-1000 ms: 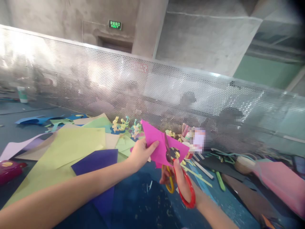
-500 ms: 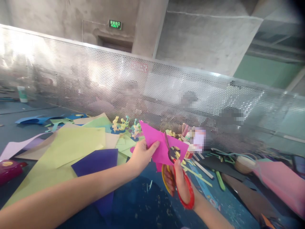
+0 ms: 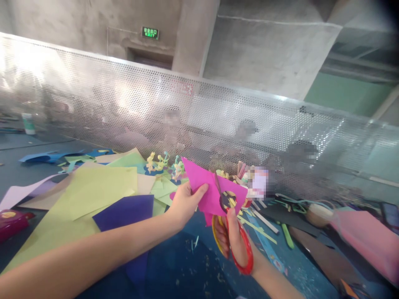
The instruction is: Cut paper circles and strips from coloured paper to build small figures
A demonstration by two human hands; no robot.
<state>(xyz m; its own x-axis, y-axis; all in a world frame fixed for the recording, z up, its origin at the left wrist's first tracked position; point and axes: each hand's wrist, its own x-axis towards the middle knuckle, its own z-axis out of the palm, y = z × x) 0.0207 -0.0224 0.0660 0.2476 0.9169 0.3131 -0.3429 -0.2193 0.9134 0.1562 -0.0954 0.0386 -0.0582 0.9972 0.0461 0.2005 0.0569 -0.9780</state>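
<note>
Only legible writing: green sign (image 3: pixel 150 32) on the back wall, reads "EXIT" under characters too small to make out. Left hand (image 3: pixel 185 202) pinches the left edge of a magenta paper sheet (image 3: pixel 207 187), held up above the blue table (image 3: pixel 174 265), a round hole cut near its right corner. Right hand (image 3: pixel 232 238) is closed through the red/yellow handles of the scissors (image 3: pixel 232 232), blades poking up through the hole.

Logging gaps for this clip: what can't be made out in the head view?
- Scissors: blade tips hidden behind the pink paper.
- Right hand: fingers partly covered by the scissor handles.
- Cup of sticks: label blurred out.
- People behind the mesh screen: hazy, faces blurred.
- Pink bag: smeared near the right edge.
</note>
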